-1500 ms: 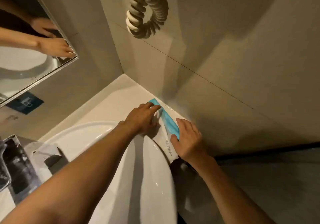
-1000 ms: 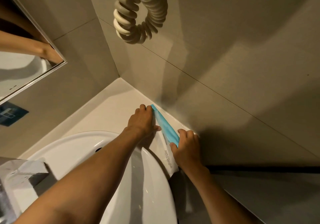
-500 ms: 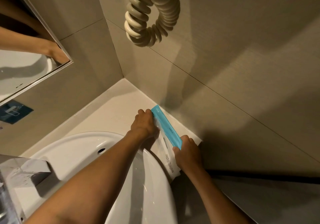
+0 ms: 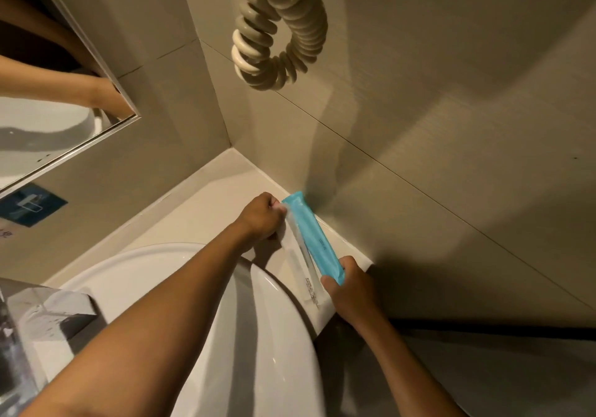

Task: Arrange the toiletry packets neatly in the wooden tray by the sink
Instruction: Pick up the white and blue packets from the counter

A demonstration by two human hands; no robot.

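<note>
Head camera looks down at a pale counter (image 4: 200, 223) wedged into a tiled corner, with a white basin (image 4: 245, 336) at its near side. A long blue packet (image 4: 314, 242) lies along the wall edge of the counter, and a white packet (image 4: 301, 268) lies just beside it, toward the basin. The left hand (image 4: 263, 218) is curled closed at the far end of the packets, fingertips touching them — whether it pinches one I cannot tell. The right hand (image 4: 350, 289) is closed on the near end of the blue packet. No wooden tray can be made out. A coiled cord (image 4: 277, 29) hangs above, and a mirror (image 4: 48, 94) sits at the left
</note>
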